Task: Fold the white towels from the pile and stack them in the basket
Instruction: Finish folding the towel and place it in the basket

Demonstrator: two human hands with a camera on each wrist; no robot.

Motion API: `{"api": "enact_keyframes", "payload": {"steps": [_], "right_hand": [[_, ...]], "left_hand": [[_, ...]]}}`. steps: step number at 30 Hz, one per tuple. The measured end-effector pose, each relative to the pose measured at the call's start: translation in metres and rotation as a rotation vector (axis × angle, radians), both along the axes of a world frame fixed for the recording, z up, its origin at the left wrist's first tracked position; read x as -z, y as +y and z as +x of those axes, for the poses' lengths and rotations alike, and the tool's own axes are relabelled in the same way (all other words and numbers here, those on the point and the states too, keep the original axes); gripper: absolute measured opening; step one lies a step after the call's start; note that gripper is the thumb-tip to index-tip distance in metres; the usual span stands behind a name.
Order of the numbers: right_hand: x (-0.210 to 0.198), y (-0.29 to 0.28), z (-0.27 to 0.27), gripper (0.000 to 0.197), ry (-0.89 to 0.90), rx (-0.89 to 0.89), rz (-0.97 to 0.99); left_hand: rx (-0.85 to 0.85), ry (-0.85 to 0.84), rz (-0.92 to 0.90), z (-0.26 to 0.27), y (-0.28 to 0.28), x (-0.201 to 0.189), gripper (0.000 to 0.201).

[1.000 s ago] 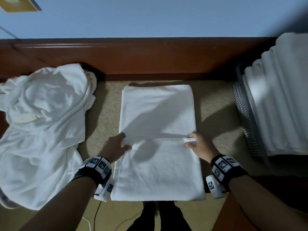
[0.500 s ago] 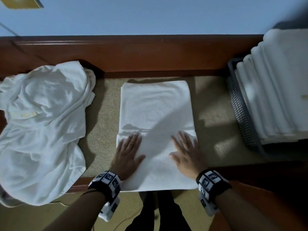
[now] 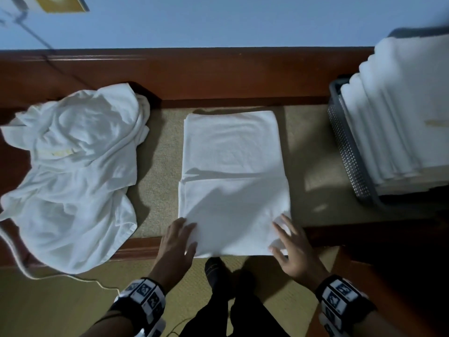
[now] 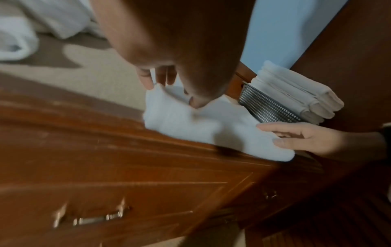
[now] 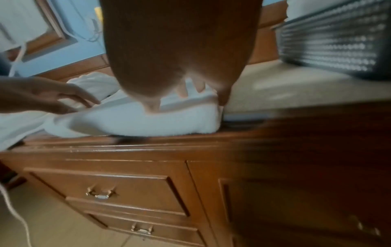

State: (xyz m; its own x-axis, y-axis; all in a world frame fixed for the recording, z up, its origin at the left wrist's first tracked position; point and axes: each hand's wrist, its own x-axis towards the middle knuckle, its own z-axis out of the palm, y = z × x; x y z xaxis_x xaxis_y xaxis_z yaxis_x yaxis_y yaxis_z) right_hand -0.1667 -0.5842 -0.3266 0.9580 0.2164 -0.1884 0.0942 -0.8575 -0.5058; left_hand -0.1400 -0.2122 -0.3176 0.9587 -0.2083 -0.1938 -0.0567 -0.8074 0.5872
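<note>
A white towel [image 3: 233,186], folded into a rectangle, lies on the beige top of the cabinet, its near edge at the cabinet's front. My left hand [image 3: 178,239] rests on its near left corner, fingers and thumb on the cloth [image 4: 190,120]. My right hand [image 3: 289,242] lies on the near right corner with fingers spread, and the cloth is slightly bunched between thumb and forefinger. The pile of unfolded white towels [image 3: 73,171] is heaped at the left. At the right stands the grey perforated basket [image 3: 347,152], stacked high with folded towels [image 3: 401,105].
A raised wooden ledge [image 3: 218,74] and a blue wall run behind the cabinet top. Below the front edge are drawers with metal handles [image 5: 101,194]. A white cord [image 3: 14,246] hangs at the left. My feet [image 3: 213,268] are on the floor below.
The near half was folded over, then both hands smoothed it flat. Since then they have slid back toward me, outward to the towel's near corners.
</note>
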Motion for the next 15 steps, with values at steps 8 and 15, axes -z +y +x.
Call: {"api": "enact_keyframes", "payload": {"steps": [8,15], "right_hand": [[-0.020,-0.005,0.004,0.035,0.302,0.709,0.362],[-0.007,-0.021,-0.013,0.030,0.365,0.582,0.302]], "left_hand": [[-0.567,0.353,-0.231,-0.022,0.006,-0.012,0.022],[-0.553,0.274,-0.306,-0.032,0.022,-0.007,0.011]]}}
